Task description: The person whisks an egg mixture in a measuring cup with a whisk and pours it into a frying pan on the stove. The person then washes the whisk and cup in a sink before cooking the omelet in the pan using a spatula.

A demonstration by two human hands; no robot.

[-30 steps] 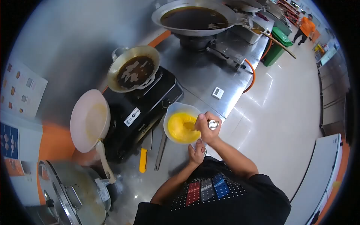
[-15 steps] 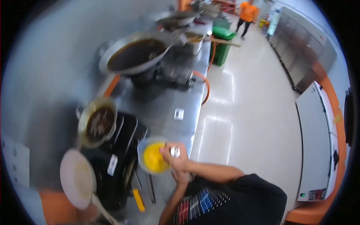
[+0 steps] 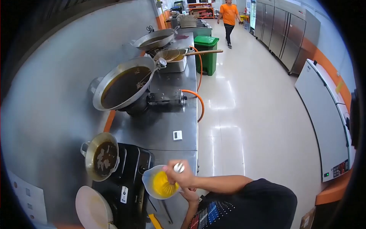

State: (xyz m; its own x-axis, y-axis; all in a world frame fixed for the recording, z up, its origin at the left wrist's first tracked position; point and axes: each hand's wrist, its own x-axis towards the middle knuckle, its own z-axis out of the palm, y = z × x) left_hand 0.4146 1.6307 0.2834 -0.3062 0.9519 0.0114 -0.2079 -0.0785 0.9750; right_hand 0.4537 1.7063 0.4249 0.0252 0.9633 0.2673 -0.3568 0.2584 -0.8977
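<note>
Whisk with a shiny metal handle and thin wire loops (image 3: 167, 188), lower middle of the frame, right hand (image 3: 180, 176) on it with the grip wrapped round the handle. Wires are down in bright yellow liquid (image 3: 158, 183), inside a cloudy white plastic bowl (image 3: 146, 178) just beside a boxy black stove (image 3: 131, 162) on the stainless steel table (image 3: 173, 156). Left hand (image 3: 190, 195) is by the bowl's right side, but it's partly hidden, so I can't tell if that grip is pinching the bowl or just loosely there. My worry would be slop tbh: the bowl looks a bit tipped and I can't see what's under it, so one hard stroke or a slack left hand could send liquid over the rim, maybe onto the stove or that yellow-handled knife (image 3: 154, 221) at the bottom edge
</note>
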